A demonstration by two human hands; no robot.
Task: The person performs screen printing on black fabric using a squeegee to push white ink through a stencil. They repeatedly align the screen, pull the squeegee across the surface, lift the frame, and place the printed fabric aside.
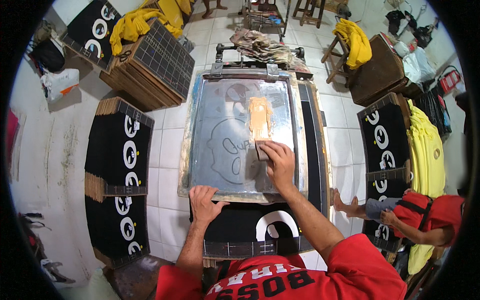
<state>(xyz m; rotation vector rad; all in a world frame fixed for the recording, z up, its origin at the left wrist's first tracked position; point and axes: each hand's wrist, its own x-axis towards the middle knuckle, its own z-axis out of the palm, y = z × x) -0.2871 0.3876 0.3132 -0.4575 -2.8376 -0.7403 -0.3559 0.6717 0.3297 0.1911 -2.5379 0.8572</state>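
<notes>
A screen-printing frame [185, 150] lies in front of me, with faint oval and letter shapes on its grey mesh [210, 110]. Peach-orange ink [259, 117] forms a thick patch on the upper right of the mesh. My right hand [281, 165] is closed on a small squeegee [261, 150], just below the ink. At the frame's near left edge, my left hand [204, 202] has its fingers curled over the rim and its thumb to the side. Beneath the frame, black fabric [225, 220] with a white ring print [263, 223] shows on a board.
Stacks of boards with black printed fabric stand left [117, 150] and right [382, 135]. Stained rags [260, 45] lie behind the frame's hinges. Yellow cloth hangs on a stool [352, 42]. Another person in red [425, 215] is close on the right.
</notes>
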